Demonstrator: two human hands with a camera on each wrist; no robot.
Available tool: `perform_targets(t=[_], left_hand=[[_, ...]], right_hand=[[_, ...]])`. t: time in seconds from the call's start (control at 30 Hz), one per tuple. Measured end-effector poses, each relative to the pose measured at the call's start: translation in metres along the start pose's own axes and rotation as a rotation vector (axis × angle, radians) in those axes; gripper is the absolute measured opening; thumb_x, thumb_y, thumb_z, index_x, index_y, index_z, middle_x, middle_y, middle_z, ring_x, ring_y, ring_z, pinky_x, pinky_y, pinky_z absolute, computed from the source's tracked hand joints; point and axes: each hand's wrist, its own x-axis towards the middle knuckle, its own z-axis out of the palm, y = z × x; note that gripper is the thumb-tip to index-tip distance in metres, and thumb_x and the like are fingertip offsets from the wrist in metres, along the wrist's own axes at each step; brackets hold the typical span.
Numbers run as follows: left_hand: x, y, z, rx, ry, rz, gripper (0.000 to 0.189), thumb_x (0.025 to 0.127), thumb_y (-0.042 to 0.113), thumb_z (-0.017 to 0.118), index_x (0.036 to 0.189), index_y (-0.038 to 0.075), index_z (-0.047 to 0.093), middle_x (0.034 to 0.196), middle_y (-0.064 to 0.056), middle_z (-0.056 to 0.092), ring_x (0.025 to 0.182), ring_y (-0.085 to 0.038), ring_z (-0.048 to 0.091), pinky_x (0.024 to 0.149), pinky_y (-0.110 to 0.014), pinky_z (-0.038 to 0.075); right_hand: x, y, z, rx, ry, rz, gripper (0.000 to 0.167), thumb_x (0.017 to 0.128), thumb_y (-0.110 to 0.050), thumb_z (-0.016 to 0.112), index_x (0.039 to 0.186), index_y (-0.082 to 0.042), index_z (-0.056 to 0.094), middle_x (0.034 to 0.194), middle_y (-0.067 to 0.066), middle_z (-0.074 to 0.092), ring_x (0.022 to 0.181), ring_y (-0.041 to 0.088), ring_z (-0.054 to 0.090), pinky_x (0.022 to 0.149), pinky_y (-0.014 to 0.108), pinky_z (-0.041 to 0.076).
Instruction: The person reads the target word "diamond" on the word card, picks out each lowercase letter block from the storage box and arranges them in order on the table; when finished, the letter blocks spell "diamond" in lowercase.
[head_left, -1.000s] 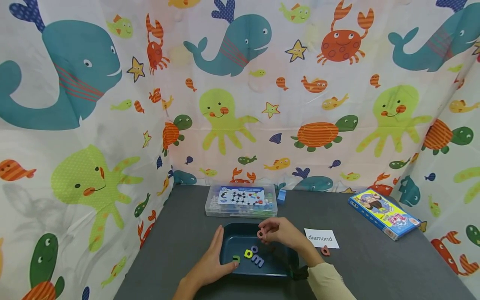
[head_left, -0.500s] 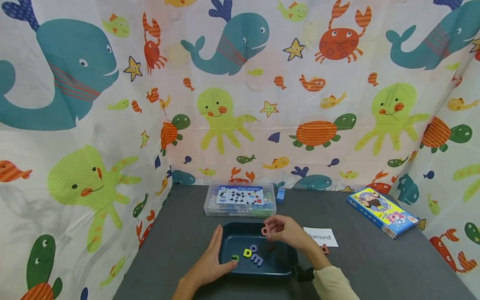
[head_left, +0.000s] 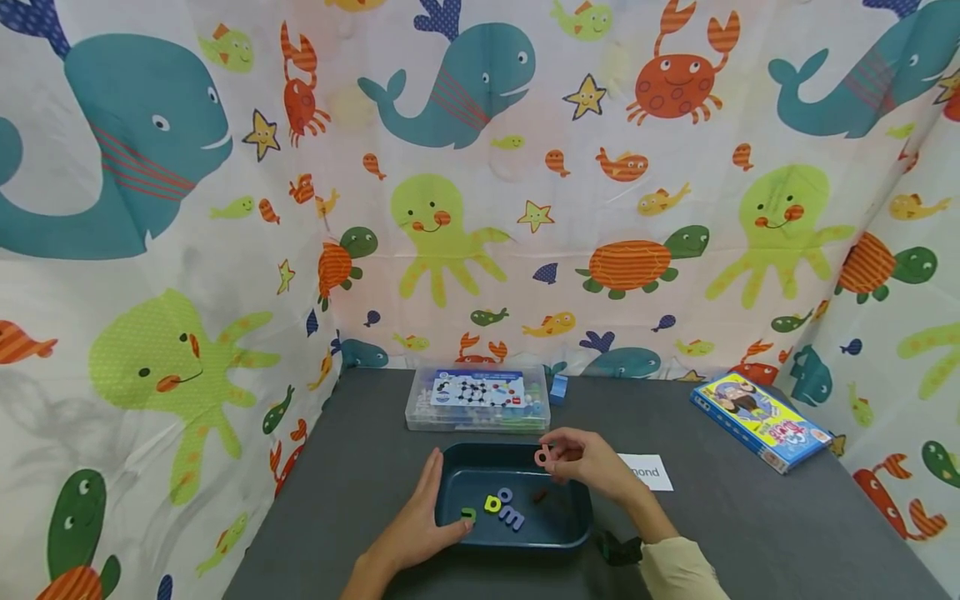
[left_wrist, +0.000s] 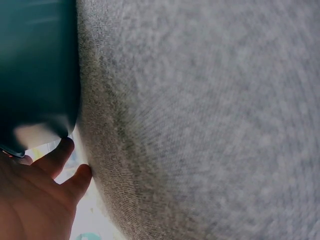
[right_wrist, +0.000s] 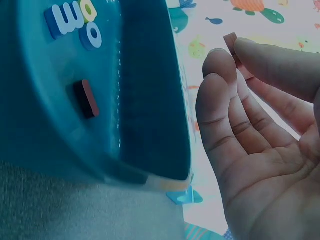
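In the head view my right hand (head_left: 588, 462) pinches a small pink letter (head_left: 543, 456), shaped like a d, above the back right of a dark blue tray (head_left: 517, 547). The right wrist view shows the letter (right_wrist: 230, 42) edge-on at the tips of thumb and index finger. My left hand (head_left: 414, 523) rests along the tray's left side, fingers straight, thumb at the front rim beside a green letter (head_left: 468, 514). Inside the tray lie a yellow letter (head_left: 492, 504), a purple o (head_left: 505, 495), a purple m (head_left: 512, 518) and a reddish-brown bar-shaped piece (head_left: 539, 496).
A white word card (head_left: 651, 472) lies right of the tray, partly covered by my right hand. Behind the tray sits a clear plastic case (head_left: 477, 400), a small blue block (head_left: 558, 389) beside it. A blue-and-yellow box (head_left: 761, 421) lies at the back right. Patterned cloth surrounds the table.
My right hand has moved right and slightly up with the pink letter, covering more of the card. A second pink letter beside the card is now hidden. The left hand stays at the tray.
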Motion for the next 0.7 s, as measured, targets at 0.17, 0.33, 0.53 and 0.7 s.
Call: perform_targets(t=[0.17,0.33,0.53,0.7], left_hand=[[0.000,-0.002,0.000,0.001,0.000,0.011,0.119,0.095,0.055,0.076,0.173,0.010,-0.002,0.179,-0.011,-0.009,0.160,-0.044,0.015,0.115,-0.077,0.026],[0.000,-0.002,0.000,0.011,0.004,0.011,0.120,0.094,0.056,0.076,0.173,0.010,-0.002,0.179,-0.011,-0.008,0.159,-0.044,0.016,0.115,-0.077,0.026],[0.000,-0.001,0.001,0.016,0.006,0.001,0.120,0.094,0.056,0.077,0.173,0.010,-0.001,0.179,-0.011,-0.007,0.160,-0.044,0.017,0.115,-0.076,0.027],[0.000,0.000,0.001,0.013,0.011,-0.005,0.120,0.094,0.056,0.077,0.173,0.010,-0.001,0.179,-0.012,-0.007,0.159,-0.044,0.018,0.115,-0.076,0.027]], right_hand=[[-0.005,0.003,-0.006,0.001,0.021,0.017,0.036,0.101,-0.009,0.074,0.133,0.005,0.067,0.099,0.014,0.070,0.082,0.029,0.070,0.075,0.037,0.062],[-0.008,0.006,-0.010,-0.011,0.053,0.043,0.037,0.102,-0.010,0.074,0.134,0.007,0.066,0.098,0.013,0.071,0.082,0.028,0.070,0.076,0.035,0.062],[-0.015,0.009,-0.016,-0.014,0.073,0.040,0.038,0.101,-0.011,0.075,0.133,0.006,0.066,0.099,0.013,0.070,0.082,0.028,0.070,0.076,0.034,0.062],[-0.021,0.010,-0.021,0.000,0.094,0.049,0.039,0.101,-0.011,0.075,0.134,0.007,0.065,0.100,0.014,0.070,0.083,0.027,0.070,0.076,0.034,0.062]])
